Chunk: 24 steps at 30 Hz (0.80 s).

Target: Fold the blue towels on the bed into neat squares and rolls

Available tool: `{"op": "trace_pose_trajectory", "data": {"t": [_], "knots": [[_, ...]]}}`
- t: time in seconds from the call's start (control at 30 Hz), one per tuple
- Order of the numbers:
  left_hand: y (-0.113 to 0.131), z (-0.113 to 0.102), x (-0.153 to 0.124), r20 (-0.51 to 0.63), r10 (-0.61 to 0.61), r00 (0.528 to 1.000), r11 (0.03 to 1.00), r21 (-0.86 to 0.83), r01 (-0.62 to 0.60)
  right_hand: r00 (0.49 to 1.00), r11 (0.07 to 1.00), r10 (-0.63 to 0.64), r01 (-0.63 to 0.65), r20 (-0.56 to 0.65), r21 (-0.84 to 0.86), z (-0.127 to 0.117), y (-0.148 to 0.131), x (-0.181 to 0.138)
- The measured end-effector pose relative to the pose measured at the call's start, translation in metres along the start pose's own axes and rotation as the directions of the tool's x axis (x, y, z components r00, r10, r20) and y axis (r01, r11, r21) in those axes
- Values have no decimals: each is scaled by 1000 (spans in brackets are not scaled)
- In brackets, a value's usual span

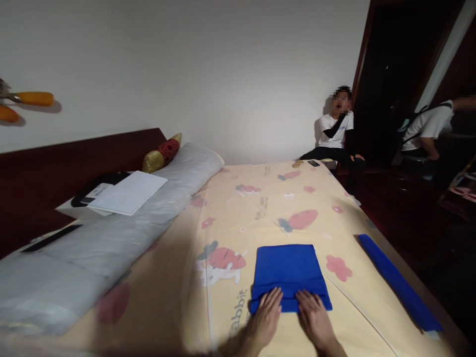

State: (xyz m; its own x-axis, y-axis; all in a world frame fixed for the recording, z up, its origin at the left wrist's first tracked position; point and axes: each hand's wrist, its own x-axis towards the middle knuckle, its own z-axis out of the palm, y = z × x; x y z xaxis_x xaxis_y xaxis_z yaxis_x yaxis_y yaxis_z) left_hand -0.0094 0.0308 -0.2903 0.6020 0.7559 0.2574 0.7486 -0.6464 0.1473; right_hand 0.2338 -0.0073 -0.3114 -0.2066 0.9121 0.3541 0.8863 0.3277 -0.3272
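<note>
A blue cloth [287,265], folded into a flat rectangle, lies on the bed sheet [256,228] in front of me. My left hand [270,308] rests on its near left part with the fingers stretched out flat. On the near right part lies my right hand [312,311], its fingers also extended and pressing on the fabric. Folded layers form ridges across the cloth under my fingertips. Neither hand grips anything. To the right, a long narrow blue strip [399,285], seemingly of folded fabric, lies along the bed's edge.
A long grey pillow [130,238] runs along the headboard [74,153], with a white board [128,192] on top. Near it lies a red and gold cushion [162,152]. A phone [314,163] is at the far edge. One person [336,131] sits beyond the bed; another [427,131] is farther right.
</note>
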Motion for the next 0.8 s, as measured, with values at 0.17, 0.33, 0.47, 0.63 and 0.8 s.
{"op": "trace_pose_trajectory", "data": {"t": [0.17, 0.33, 0.47, 0.63, 0.8], "knots": [[-47, -13, -23, -116, -69, 991, 980, 175, 89, 976, 966, 191, -206, -109, -156, -9, 50, -24], [5, -3, 4, -69, -26, 997, 995, 89, 32, 995, 994, 90, -92, -30, -62, 7, -12, 7], [21, 2, 21, -1, 42, 999, 999, 25, -41, 993, 997, -42, 35, 112, 62, 7, -27, 26], [-38, -10, -13, -116, -101, 988, 974, 191, 122, 973, 966, 225, -230, -47, -121, -11, 45, -2], [-25, -11, -16, -185, -118, 976, 974, 169, 150, 969, 959, 227, -241, -99, -152, -8, 34, -5]]}}
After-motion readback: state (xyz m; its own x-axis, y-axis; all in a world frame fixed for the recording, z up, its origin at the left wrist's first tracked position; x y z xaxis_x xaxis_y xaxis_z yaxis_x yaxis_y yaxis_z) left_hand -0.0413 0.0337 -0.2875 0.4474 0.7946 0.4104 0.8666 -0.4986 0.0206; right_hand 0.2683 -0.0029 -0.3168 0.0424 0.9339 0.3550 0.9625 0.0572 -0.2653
